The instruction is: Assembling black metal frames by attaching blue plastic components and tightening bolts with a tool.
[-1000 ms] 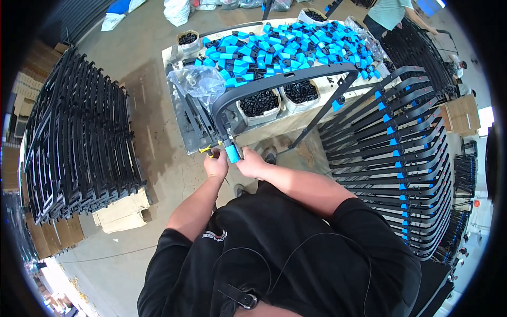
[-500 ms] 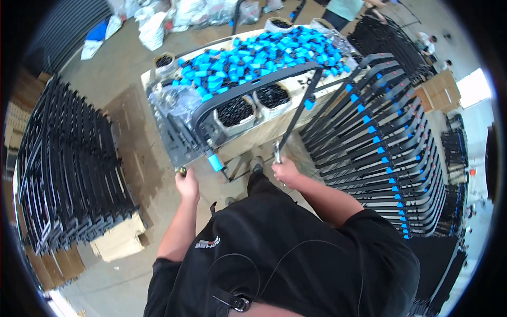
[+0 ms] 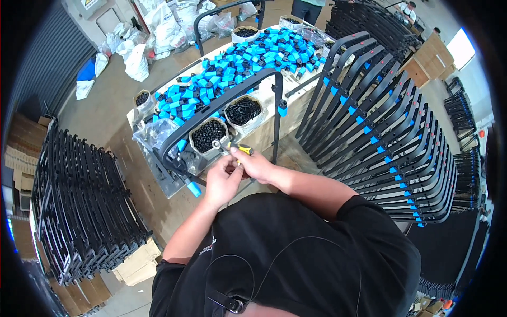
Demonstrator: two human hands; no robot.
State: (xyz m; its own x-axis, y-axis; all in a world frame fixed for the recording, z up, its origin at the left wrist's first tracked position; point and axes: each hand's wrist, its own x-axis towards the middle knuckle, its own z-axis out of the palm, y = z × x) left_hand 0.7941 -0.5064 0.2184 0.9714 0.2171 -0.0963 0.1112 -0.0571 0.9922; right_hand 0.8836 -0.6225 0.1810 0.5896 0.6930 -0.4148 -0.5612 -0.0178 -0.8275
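My two hands meet in front of my chest. My right hand (image 3: 254, 165) is closed around a screwdriver with a yellow and black handle (image 3: 241, 148). Beside that handle a silver ratchet wrench (image 3: 216, 144) sticks out past the fingers; which hand grips it is hard to tell. My left hand (image 3: 221, 180) has its fingers pinched together against the right one, and whatever they hold is hidden. Just beyond stands a curved black tubular frame (image 3: 222, 106), with a blue sleeve (image 3: 194, 189) on its left end and a blue piece (image 3: 282, 110) on its right leg.
The table (image 3: 293, 98) bears a heap of blue and black plastic caps (image 3: 222, 74) and tubs of small black parts (image 3: 208, 136). Similar frames (image 3: 380, 121) lean in a row at right; stacked black frames (image 3: 84, 201) stand at left. White sacks (image 3: 136, 62) lie behind.
My hands, apart before, have come together, bringing the screwdriver and the ratchet wrench side by side. The screwdriver was in my left hand and shows now at my right. The view has shifted.
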